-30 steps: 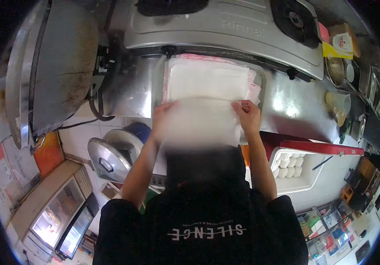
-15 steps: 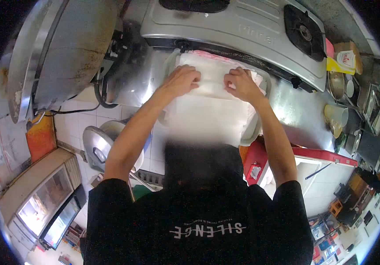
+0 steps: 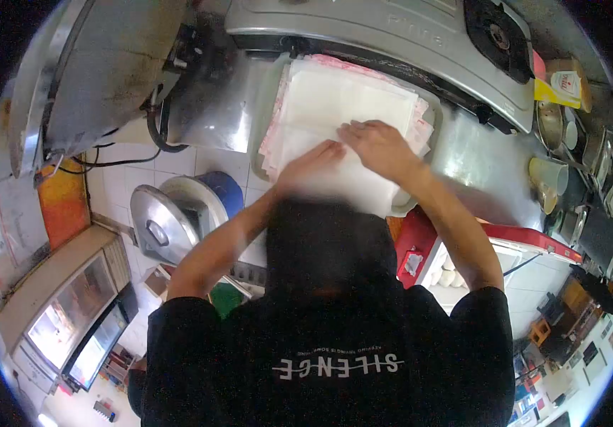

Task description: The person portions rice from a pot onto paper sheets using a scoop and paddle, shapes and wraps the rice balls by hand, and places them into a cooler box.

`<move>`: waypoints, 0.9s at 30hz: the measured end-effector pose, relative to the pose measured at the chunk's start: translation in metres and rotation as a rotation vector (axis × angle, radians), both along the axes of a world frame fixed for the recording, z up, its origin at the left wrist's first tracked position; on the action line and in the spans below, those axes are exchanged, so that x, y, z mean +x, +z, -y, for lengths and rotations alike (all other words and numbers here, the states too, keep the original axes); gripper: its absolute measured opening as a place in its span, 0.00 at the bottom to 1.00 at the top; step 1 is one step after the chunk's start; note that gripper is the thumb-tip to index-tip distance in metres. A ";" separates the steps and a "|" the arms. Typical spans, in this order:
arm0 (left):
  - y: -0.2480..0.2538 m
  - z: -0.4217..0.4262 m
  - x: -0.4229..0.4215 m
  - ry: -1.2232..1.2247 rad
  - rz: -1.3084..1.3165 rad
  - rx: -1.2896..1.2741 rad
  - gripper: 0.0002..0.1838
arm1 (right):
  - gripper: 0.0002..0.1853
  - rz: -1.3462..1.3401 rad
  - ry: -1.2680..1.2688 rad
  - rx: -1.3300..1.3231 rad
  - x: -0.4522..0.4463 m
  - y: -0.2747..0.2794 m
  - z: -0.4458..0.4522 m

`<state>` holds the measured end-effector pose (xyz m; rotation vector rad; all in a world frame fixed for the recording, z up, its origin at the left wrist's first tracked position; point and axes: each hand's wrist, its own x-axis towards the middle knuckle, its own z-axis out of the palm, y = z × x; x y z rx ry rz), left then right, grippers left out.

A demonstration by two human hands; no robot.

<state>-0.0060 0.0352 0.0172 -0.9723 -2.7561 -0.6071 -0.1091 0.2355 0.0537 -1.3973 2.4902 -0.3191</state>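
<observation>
A stack of white paper sheets [image 3: 363, 92], some with pink-printed edges, lies in a pale tray [image 3: 431, 121] in front of me. My right hand [image 3: 381, 148] is over the middle of the top sheet, its fingers bent together at the paper. Beside it, my left hand [image 3: 313, 164] reaches in low across the sheet, its fingertips close to my right fingers. Motion blur smears the left fingers, so their grip is unclear. The near part of the paper is blurred and partly covered by my hands and a dark shape below them.
Behind the tray stands a silver gas stove [image 3: 363, 25]. A red-rimmed box [image 3: 527, 238] with round white pieces is at the right. Bowls and a plastic jug [image 3: 545, 174] sit farther right. On the left are a metal lid [image 3: 160, 220] and a blue bucket [image 3: 224, 192].
Both hands have come toward me and closer together, from the paper's far part to its middle. More of the sheets now shows.
</observation>
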 end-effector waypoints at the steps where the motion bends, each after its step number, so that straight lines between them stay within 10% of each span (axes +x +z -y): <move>1: -0.002 0.000 -0.004 0.012 -0.044 -0.044 0.19 | 0.17 -0.186 0.034 -0.187 0.012 -0.014 -0.002; 9: 0.030 0.011 -0.007 -0.058 0.222 0.087 0.16 | 0.22 -0.209 -0.214 -0.284 0.071 -0.033 0.003; 11: 0.048 0.011 -0.008 -0.135 -0.222 0.199 0.18 | 0.22 -0.235 -0.211 -0.303 0.070 -0.035 -0.004; 21: -0.041 0.067 0.005 -0.095 0.207 0.180 0.16 | 0.16 -0.113 -0.367 -0.442 0.098 -0.064 -0.071; 23: -0.043 0.072 0.003 -0.027 0.430 0.138 0.14 | 0.15 -0.088 -0.509 -0.412 0.090 -0.059 -0.058; 25: -0.032 0.066 -0.016 0.024 0.573 0.298 0.13 | 0.11 0.509 -0.877 0.008 0.063 -0.025 -0.038; 27: -0.027 0.063 -0.045 0.371 1.216 0.231 0.14 | 0.12 0.486 -0.906 0.048 0.039 -0.022 -0.022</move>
